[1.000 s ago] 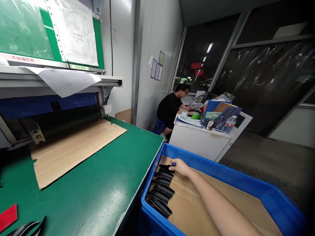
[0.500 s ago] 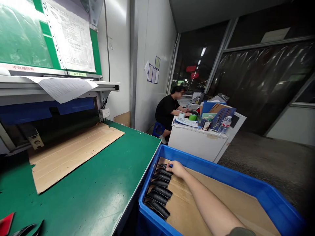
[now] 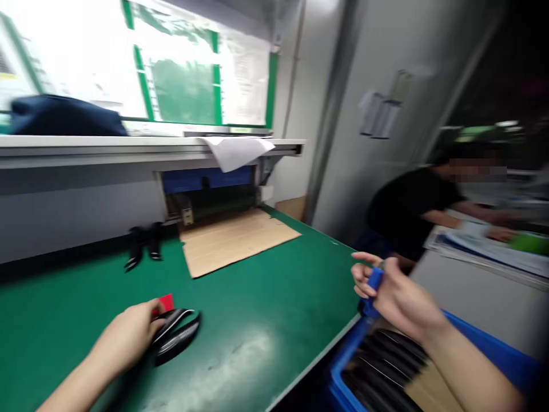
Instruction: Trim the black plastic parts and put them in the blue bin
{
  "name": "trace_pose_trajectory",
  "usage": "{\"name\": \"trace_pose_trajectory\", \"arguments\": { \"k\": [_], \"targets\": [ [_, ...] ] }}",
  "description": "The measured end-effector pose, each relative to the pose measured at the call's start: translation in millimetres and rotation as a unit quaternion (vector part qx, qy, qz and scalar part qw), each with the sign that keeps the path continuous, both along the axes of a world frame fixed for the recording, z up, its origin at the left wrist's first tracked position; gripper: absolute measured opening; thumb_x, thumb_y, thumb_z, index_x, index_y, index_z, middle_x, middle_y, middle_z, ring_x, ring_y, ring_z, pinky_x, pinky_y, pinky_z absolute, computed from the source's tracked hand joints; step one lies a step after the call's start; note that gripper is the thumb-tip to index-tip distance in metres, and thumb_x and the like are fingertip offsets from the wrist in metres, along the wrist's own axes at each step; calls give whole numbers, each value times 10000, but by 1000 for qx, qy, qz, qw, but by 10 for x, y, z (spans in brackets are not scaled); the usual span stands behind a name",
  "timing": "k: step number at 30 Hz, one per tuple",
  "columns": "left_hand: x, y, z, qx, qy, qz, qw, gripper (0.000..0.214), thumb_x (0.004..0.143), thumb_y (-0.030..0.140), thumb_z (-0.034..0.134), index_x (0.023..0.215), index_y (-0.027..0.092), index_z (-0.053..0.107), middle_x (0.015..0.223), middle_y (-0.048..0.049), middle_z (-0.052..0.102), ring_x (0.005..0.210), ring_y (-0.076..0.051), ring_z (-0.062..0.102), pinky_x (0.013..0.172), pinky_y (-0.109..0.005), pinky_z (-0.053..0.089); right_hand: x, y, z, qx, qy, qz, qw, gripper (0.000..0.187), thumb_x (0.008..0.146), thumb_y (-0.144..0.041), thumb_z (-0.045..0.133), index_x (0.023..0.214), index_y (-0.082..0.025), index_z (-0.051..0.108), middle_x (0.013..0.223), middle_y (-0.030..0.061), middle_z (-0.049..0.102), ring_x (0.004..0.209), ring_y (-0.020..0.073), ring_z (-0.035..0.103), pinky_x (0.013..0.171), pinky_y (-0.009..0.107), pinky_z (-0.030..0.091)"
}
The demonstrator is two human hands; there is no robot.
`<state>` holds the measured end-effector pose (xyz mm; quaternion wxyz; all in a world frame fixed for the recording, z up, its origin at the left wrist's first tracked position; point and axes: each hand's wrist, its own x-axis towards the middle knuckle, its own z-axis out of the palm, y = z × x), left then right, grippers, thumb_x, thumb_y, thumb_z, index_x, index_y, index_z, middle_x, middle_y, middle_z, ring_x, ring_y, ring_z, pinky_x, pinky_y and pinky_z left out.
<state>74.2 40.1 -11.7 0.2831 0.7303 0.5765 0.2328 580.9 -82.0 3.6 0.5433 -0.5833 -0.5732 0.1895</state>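
Note:
The picture is blurred by motion. My left hand rests on the green table and grips curved black parts with a silver stripe; a small red piece lies just behind it. My right hand is raised over the table's right edge, above the blue bin, and is closed around a small blue object. Several more curved black parts lie in a row in the bin on brown cardboard.
A cardboard sheet lies at the mouth of a machine under a grey shelf. Small black parts sit at the back of the table. A person in black sits at a white desk on the right.
The view has swung left. My right hand has lifted out of the bin with the blue object. My left hand has come into view on the black parts.

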Motion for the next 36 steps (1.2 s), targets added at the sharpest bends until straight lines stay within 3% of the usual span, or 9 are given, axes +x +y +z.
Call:
{"name": "trace_pose_trajectory", "arguments": {
  "k": [2,5,9,13,18,21,25,30,36],
  "targets": [
    [-60,-30,46,-9,-22,20,1000,118,752,338,612,697,236,634,652,-36,620,594,-230,504,553,-274,251,-567,231,186,3,-8,84,996,530,1037,-656,199,1260,-243,446,822,55,491,579,246,470,539,347,436],
    [-177,-79,110,-16,-113,63,991,170,823,382,537,798,226,599,687,-5,594,615,-190,486,574,-258,290,-1521,556,348,-25,-149,177,972,460,869,-573,729,1170,-255,588,955,53,540,803,294,524,696,362,474],
    [-369,-210,164,-42,-270,113,955,258,858,443,486,898,191,522,738,-1,574,662,-157,499,613,-239,357,-2680,957,398,6,-274,308,911,454,870,-233,855,1205,-277,551,1076,-2,536,933,236,531,800,297,468],
    [-431,-322,151,-55,-378,137,914,206,805,352,566,880,178,486,779,-6,573,662,-132,501,613,-234,389,-3399,1224,288,79,-350,322,876,591,695,-295,1026,1058,-209,568,937,0,525,876,267,502,797,350,419],
    [-325,-371,-59,-67,-548,190,812,301,729,245,682,783,209,388,676,56,504,632,-109,499,580,-211,395,-3637,1312,-31,117,-395,290,864,570,804,-338,954,1108,-176,500,975,42,457,840,280,441,744,376,376],
    [-280,-411,-146,-120,-570,184,792,361,714,380,738,843,194,456,657,25,580,601,-130,544,565,-222,407,-3614,1294,-134,134,-405,297,854,398,1009,-517,671,1097,-169,501,917,44,439,785,276,424,686,366,335],
    [-297,-453,-105,-155,-573,223,773,387,680,410,773,828,172,506,688,-32,650,611,-173,601,560,-238,419,-3596,1266,-142,156,-384,284,864,600,1103,-574,119,999,-150,531,854,55,422,718,265,402,627,352,275],
    [-334,-480,-33,-147,-571,201,782,352,706,394,749,719,180,470,636,-26,641,587,-173,596,558,-241,420,-3624,1256,-149,133,-399,283,862,759,1070,-580,-45,930,-145,562,826,49,414,704,257,385,617,344,252],
    [-346,-525,-18,-157,-549,162,805,297,790,388,676,750,178,469,673,-30,657,613,-156,581,597,-250,440,-3646,1252,-138,141,-433,272,848,825,1053,-507,-146,887,-143,576,806,45,396,681,245,368,593,333,215]
  ]
}}
